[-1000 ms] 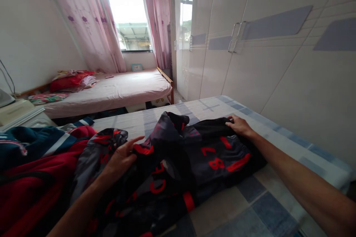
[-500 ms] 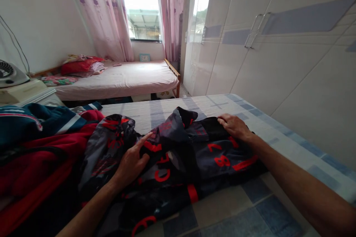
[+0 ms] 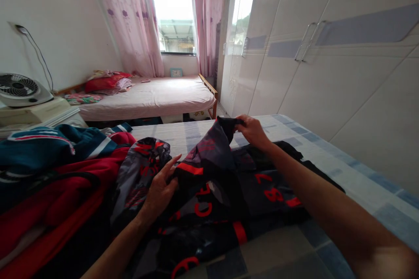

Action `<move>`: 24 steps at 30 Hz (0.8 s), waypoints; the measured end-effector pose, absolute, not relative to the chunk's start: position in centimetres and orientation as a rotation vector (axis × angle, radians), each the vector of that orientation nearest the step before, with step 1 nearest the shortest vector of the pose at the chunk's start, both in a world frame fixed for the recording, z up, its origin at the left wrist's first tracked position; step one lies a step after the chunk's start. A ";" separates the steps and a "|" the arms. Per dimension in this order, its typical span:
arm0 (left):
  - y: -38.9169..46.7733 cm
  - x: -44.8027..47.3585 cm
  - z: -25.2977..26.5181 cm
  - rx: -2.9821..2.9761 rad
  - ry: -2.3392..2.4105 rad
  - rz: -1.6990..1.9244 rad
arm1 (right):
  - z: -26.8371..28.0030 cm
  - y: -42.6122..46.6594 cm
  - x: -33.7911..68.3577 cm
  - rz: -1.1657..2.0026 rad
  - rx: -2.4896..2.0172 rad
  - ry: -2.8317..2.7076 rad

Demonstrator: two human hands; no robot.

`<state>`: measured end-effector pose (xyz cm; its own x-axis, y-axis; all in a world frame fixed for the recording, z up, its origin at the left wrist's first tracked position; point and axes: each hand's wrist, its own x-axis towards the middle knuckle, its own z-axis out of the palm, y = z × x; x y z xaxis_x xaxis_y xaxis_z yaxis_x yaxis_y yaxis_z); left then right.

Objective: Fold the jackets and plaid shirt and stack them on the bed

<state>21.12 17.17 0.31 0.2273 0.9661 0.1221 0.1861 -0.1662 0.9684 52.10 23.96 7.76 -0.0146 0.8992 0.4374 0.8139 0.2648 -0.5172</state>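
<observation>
A dark grey and black jacket (image 3: 225, 196) with red letters and numbers lies spread on the bed in front of me. My right hand (image 3: 253, 130) pinches the black end of its sleeve and holds it raised off the rest. On the left side of the jacket rests my left hand (image 3: 163, 185), index finger stretched out and thumb apart, touching the cloth near the base of that raised sleeve. Another grey patterned part of the garment (image 3: 140, 170), with red print, lies bunched left of this hand.
A pile of red clothes (image 3: 75, 183) and a teal garment (image 3: 42, 141) lies at the left. Beyond stand a fan (image 3: 21, 87) on a cabinet and a second bed (image 3: 157, 96) under the window. White wardrobes (image 3: 327, 87) line the right; a checked sheet (image 3: 314, 235) covers the near bed.
My right hand has moved left from the jacket's far right part and taken hold of the sleeve end, lifting it. My left hand stays on the jacket. The view has shifted slightly.
</observation>
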 end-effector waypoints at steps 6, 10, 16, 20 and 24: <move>17.6 20.9 1.7 1.443 1.013 1.053 | 9.6 13.0 56.2 -0.510 -1.507 -1.750; 18.2 21.0 1.4 1.579 1.008 0.891 | 4.4 7.2 60.8 -0.433 -1.745 -1.899; 18.1 21.7 1.8 1.763 1.109 0.808 | 1.3 5.4 64.0 -0.201 -1.964 -1.625; 18.6 22.8 2.5 1.750 1.132 0.787 | 1.9 8.2 64.0 -0.127 -2.073 -1.508; 19.8 23.6 1.9 1.799 1.151 0.790 | 1.2 11.3 63.4 0.006 -2.306 -1.532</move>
<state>23.58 19.77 1.91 0.3805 0.9223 0.0675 0.3946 -0.2279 0.8901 63.40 11.29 1.20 0.4083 0.8911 0.1982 0.8895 -0.3396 -0.3058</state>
